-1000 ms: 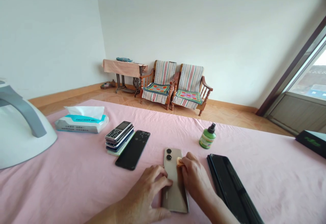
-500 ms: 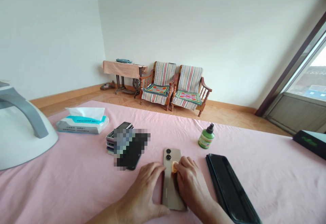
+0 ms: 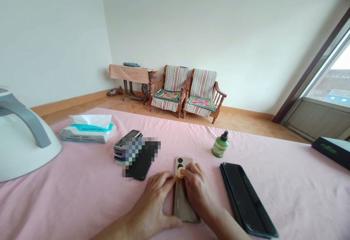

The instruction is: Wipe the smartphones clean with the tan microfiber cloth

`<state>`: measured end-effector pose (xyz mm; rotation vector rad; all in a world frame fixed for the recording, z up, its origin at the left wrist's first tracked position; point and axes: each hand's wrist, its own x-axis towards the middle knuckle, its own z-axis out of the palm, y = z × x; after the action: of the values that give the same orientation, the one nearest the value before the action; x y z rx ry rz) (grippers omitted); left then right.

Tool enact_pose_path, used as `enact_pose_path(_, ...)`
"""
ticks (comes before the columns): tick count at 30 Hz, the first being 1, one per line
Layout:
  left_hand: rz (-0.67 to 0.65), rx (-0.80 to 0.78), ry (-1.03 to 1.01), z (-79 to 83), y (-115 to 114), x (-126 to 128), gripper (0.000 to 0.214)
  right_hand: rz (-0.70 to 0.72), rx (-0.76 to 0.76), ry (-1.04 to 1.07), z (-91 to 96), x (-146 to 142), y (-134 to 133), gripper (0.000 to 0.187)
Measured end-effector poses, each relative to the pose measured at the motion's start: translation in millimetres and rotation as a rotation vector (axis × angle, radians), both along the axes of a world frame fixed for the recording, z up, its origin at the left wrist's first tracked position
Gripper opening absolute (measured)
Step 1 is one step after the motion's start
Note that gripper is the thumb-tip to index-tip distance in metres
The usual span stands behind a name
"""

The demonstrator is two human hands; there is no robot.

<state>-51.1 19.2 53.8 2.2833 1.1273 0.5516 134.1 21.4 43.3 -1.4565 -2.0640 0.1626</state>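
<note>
A gold-beige smartphone (image 3: 183, 207) lies back side up on the pink cloth, its two round camera lenses at the far end. My left hand (image 3: 155, 200) steadies it, fingertips against the left edge and thumb by the near end. In my right hand (image 3: 198, 185) a small orange wiping pad (image 3: 181, 173) is pinched and pressed on the phone's back, just below the lenses. Whether the pad is sponge or cloth I cannot tell. The right hand covers part of the phone's right edge.
Right of my hands lie dark tablets or large phones (image 3: 247, 200), one on another. A green spray bottle (image 3: 220, 145) stands beyond them. At left are a stack of phones (image 3: 131, 141), partly blurred, a tissue pack (image 3: 90, 134) and a white appliance with a grey handle (image 3: 35, 123). A black box (image 3: 330, 152) sits far right.
My right hand has slid the orange pad leftward and slightly away from me across the phone's back. My left hand keeps its place at the phone's left edge.
</note>
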Motion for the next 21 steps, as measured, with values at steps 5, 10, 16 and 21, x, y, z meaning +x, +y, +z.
enact_pose_path(5,0.028,-0.045,0.045,-0.9,0.1,1.8,0.098,-0.014,0.016,0.000,-1.4,-5.3,-4.6,0.025)
enact_pose_path(10,0.002,0.000,-0.013,-3.8,1.3,2.2,0.097,0.025,0.035,0.010,-1.3,-12.6,-0.7,0.024)
enact_pose_path(16,0.046,-0.050,0.023,-3.7,0.7,1.5,0.097,-0.036,0.045,-0.060,2.0,-6.6,2.5,0.025)
enact_pose_path(21,0.045,-0.044,0.028,-4.5,0.5,2.6,0.095,-0.019,0.012,-0.031,3.7,-5.8,1.8,0.027)
